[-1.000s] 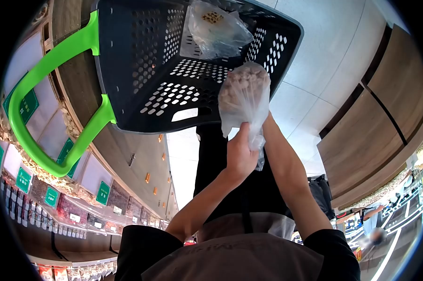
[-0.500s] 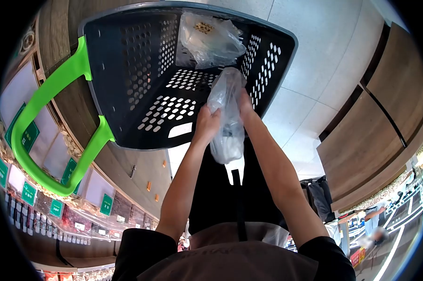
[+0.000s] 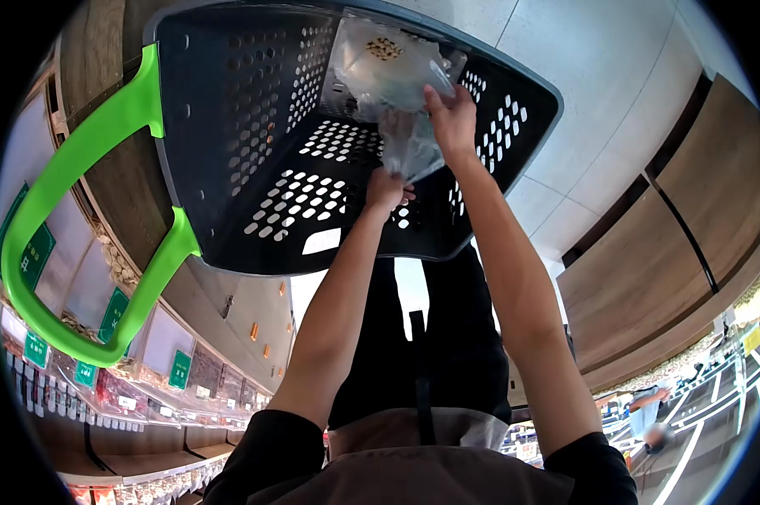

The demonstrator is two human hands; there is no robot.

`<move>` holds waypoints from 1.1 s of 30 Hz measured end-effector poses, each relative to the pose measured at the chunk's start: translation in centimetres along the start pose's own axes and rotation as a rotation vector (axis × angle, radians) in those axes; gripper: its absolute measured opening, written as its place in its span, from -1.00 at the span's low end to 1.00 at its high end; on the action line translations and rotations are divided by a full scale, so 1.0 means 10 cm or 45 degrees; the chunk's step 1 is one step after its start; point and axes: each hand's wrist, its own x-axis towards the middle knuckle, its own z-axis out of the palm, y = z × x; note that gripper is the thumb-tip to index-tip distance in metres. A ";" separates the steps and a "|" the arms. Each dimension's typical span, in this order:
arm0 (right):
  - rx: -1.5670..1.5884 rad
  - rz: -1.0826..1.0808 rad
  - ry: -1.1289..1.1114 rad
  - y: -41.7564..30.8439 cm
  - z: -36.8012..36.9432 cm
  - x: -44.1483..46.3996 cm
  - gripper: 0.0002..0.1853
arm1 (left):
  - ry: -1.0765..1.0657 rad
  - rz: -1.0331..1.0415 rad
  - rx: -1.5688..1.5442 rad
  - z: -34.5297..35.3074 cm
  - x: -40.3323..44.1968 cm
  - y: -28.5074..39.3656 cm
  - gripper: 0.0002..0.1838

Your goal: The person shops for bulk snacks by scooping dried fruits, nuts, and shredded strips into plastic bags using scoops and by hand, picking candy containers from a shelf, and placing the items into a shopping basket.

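A clear plastic bag [image 3: 401, 145] hangs crumpled inside the dark shopping basket [image 3: 207, 160]. My left hand [image 3: 386, 192] is closed on the narrow lower end of that bag. Above and to the right, my right hand [image 3: 453, 122] has its thumb and fingers on the edge of another clear plastic bag [image 3: 388, 71], pinching the film. Small brownish pieces show through this upper bag, which rests against the basket's far wall. Where the two bags overlap, their edges are hard to tell apart.
A bright green handle [image 3: 56, 337] sticks out from the basket's left side. Wooden shelving with bins and green price signs [image 3: 180, 369] lines the left. On the right stands a wooden cabinet [image 3: 641, 278] beside pale floor tiles [image 3: 586, 93]. A person [image 3: 649, 412] is far off at lower right.
The bag I held close to my body has gone forward into the basket. My right hand has left its side and reached up to the other bag. The view has shifted slightly.
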 end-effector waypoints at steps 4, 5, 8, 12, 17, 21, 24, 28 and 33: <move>-0.227 -0.058 -0.080 -0.27 0.11 -0.13 -0.68 | 0.235 0.137 0.180 -0.20 0.12 -0.06 -0.58; -0.459 -0.213 -0.137 -0.35 0.12 -0.26 -0.69 | 0.468 0.252 0.277 -0.23 0.21 -0.14 -0.50; -0.232 -0.122 -0.240 -0.40 0.18 -0.76 -0.68 | 0.346 0.319 -0.129 -0.53 0.07 0.19 -0.21; -0.105 0.018 -0.252 -0.13 0.12 -1.01 -0.66 | 0.176 0.453 -0.836 -0.71 -0.14 0.68 -0.03; 0.098 0.213 -0.313 -0.07 -0.22 -0.91 -0.64 | 0.237 0.735 -0.362 -0.77 -0.13 1.26 -0.23; -0.475 -0.278 -0.449 -0.08 -0.34 -1.07 -0.69 | -0.047 0.685 -0.169 -0.59 -0.10 1.37 -0.44; -0.653 -0.277 -0.633 0.01 -0.35 -1.31 -0.77 | 0.002 0.848 0.258 -0.32 0.01 1.13 -0.74; -0.967 -0.408 -0.913 0.27 -0.35 -1.70 -0.88 | -0.197 0.823 0.625 0.15 -0.11 0.69 -0.85; -0.906 -0.387 -0.905 0.46 -0.28 -1.92 -0.88 | -0.415 0.774 0.968 0.48 -0.28 0.25 -0.87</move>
